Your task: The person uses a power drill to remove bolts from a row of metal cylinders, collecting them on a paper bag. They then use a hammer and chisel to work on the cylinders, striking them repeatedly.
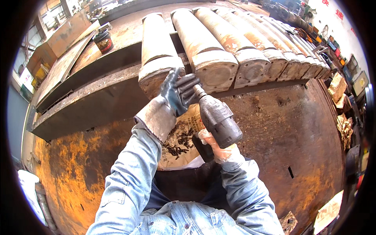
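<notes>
My right hand (217,147), in a thin translucent glove, grips the handle of a dark grey impact wrench (221,121). The tool's nose points up and to the left. My left hand (178,92) wears a dark, shiny glove with a pale cuff. Its fingers are stretched toward the wrench's nose, with the thumb apart; whether they touch it I cannot tell. Just beyond that hand is the square end block of a ribbed metal cylinder (159,39). Below my hands, small dark pieces (178,147) are scattered on a printed paper sack (192,117).
Several similar cylinders (197,31) lie side by side toward the right on a steel beam (90,94). A dark bucket (103,42) stands at the far left. The rusty steel plate (78,156) spreads around me. Crumpled brown paper (344,131) lies along the right edge.
</notes>
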Action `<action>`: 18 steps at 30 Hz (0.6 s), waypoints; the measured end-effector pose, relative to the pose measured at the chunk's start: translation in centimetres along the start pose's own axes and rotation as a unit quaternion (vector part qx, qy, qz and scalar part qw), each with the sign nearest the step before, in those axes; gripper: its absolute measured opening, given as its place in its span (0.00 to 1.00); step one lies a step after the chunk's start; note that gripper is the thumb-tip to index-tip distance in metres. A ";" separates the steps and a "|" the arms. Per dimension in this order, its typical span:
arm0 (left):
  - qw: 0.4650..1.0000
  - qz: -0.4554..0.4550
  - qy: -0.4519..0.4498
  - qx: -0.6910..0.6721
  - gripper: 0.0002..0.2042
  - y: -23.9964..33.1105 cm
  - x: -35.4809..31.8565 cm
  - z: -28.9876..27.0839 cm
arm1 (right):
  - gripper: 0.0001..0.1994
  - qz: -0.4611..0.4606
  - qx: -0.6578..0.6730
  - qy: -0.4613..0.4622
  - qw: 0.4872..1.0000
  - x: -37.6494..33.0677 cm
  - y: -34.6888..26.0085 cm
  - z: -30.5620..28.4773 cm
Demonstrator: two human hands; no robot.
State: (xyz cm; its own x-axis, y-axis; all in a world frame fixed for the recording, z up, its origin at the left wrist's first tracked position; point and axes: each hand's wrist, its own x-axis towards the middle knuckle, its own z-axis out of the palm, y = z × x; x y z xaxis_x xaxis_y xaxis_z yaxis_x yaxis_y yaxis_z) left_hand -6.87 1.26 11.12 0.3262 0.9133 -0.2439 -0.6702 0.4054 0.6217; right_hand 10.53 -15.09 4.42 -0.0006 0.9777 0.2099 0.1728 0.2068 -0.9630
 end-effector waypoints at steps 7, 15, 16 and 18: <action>0.991 -0.027 0.089 -0.099 0.19 0.7 -0.3 3.5 | 0.07 0.022 0.061 0.040 0.997 -0.2 -2.3 -1.0; 0.966 0.008 0.114 0.231 0.16 0.6 0.9 1.2 | 0.15 0.078 0.048 0.022 0.996 0.5 -2.9 -2.9; 0.969 0.008 0.122 0.216 0.14 0.5 -0.6 3.5 | 0.07 0.059 0.021 0.048 0.997 0.4 -3.6 -2.8; 0.999 0.029 0.042 0.007 0.11 0.2 -0.9 3.2 | 0.06 0.058 0.093 0.038 0.993 0.6 -3.8 -2.7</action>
State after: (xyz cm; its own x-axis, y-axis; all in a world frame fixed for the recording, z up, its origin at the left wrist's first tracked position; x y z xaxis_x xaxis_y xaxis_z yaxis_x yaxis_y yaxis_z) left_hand -5.13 0.38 13.83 0.2292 0.9354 -0.2693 -0.6760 0.3521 0.6473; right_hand 12.56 -15.35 8.65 0.0849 0.9913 0.1006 -0.0170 0.1024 -0.9946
